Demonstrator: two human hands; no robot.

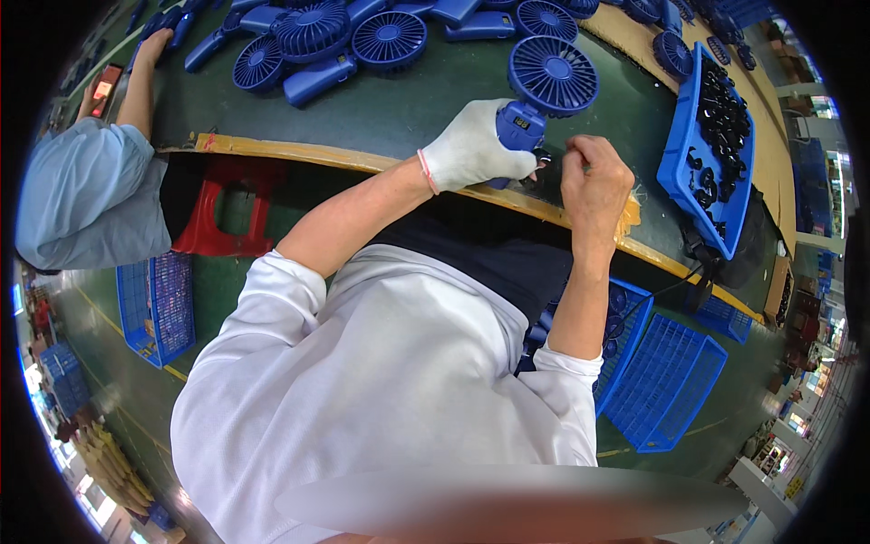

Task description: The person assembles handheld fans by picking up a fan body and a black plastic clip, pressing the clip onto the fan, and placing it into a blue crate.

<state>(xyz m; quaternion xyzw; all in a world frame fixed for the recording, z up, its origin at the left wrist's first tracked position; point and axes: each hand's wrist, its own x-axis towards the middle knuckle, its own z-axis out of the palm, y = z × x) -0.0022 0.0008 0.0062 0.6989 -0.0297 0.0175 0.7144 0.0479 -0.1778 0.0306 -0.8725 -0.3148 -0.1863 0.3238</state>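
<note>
Left hand: I see my left hand (473,147), in a white knit glove, clamped around the handle of a blue handheld fan (541,91), holding it just above the near edge of the tabletop (399,113).
Right hand: my bare right hand (594,179) sits just beside the fan's handle, fingertips pinched together near its lower end; whether they grip some small part I cannot tell.
Fan: its round grille head points away from me, its handle inside the gloved fist.
Tabletop: dark green, edged in yellow wood.
Fan pile: more blue fans (344,41) lie heaped at the far side.
Tray: a blue tray (681,159) of small black parts stands to my right.
Neighbour: a co-worker's arm (140,86) in a light blue sleeve reaches onto the tabletop at far left.
Floor: blue crates (666,385) below the right side.
</note>
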